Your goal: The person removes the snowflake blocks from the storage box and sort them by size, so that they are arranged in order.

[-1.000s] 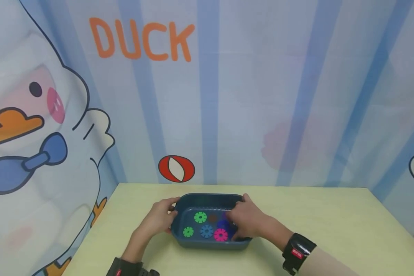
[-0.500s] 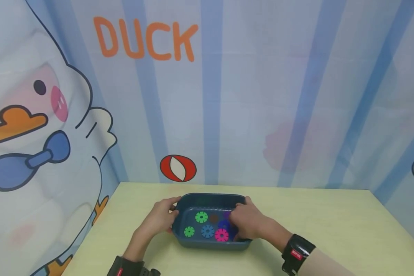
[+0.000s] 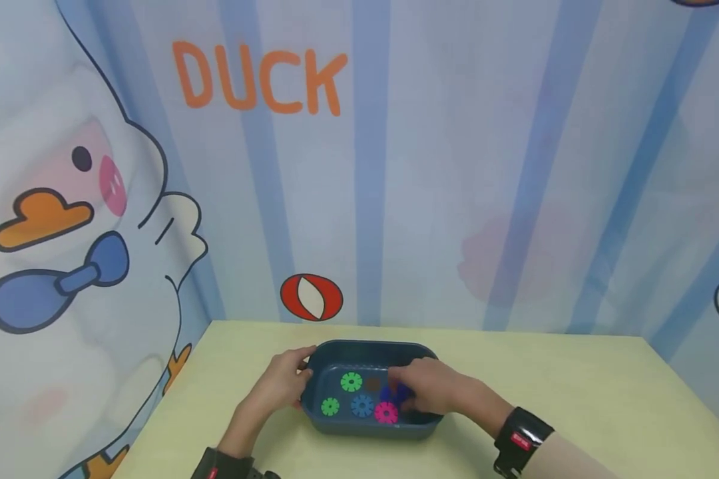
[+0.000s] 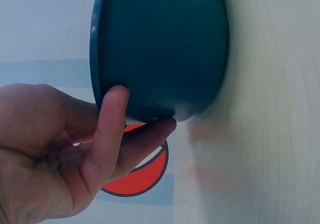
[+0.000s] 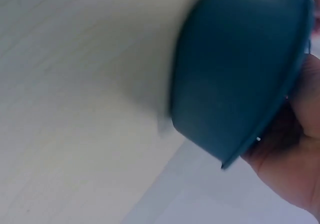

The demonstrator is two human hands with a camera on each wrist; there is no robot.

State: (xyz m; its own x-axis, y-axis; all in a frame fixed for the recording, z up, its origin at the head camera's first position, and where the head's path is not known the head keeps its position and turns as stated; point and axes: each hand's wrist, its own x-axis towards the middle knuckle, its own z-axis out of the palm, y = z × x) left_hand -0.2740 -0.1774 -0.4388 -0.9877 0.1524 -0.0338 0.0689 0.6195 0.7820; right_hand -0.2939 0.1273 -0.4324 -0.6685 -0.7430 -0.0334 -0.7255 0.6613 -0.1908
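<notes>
A dark teal plastic basin (image 3: 368,429) stands on the table with several notched snowflake discs inside. My left hand (image 3: 283,379) grips the basin's left end, fingers against its outer wall in the left wrist view. My right hand (image 3: 434,384) reaches over the right end, its fingers bent down around dark blue discs (image 3: 389,394); I cannot tell whether they hold one. Left of those fingers lie a pink disc (image 3: 386,412), a light blue disc (image 3: 362,405), a brown disc (image 3: 373,384), a larger green disc (image 3: 351,381) and a smaller green disc (image 3: 330,406).
The pale yellow table (image 3: 545,386) extends to both sides of the basin. Behind it hangs a striped blue curtain (image 3: 431,166) printed with a duck and a red ball. Black straps (image 3: 522,436) circle both wrists.
My right hand has shifted inside the basin and its thumb no longer lies along the far right rim. A purple disc seen earlier is hidden now. The left hand keeps its place.
</notes>
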